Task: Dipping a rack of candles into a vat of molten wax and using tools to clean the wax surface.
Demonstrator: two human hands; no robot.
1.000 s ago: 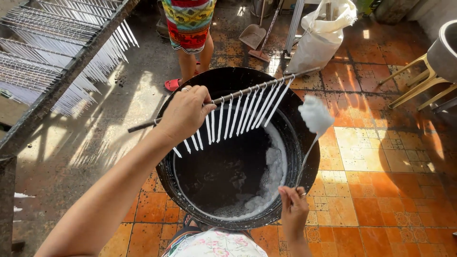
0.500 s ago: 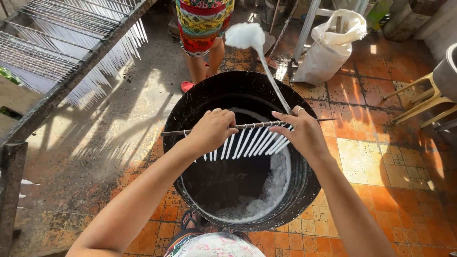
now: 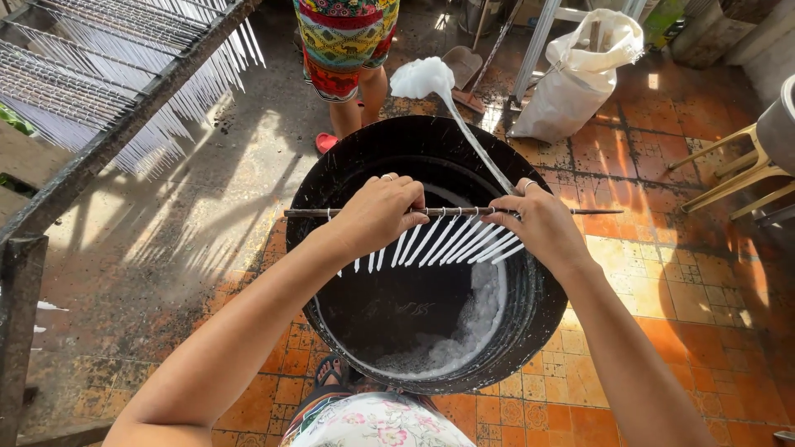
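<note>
Here, both hands grip a thin rod (image 3: 447, 212) lying crosswise above the black tub (image 3: 331, 178): left hand (image 3: 377, 213) fingers curled round it, right hand (image 3: 538, 223) also pinching a wax-caked ladle (image 3: 464, 124); white candles (image 3: 451, 240) dangle beneath.

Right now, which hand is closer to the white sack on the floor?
Right. The right hand grips the rod on the side toward the white sack; the left hand grips it farther away, across the black tub.
</note>
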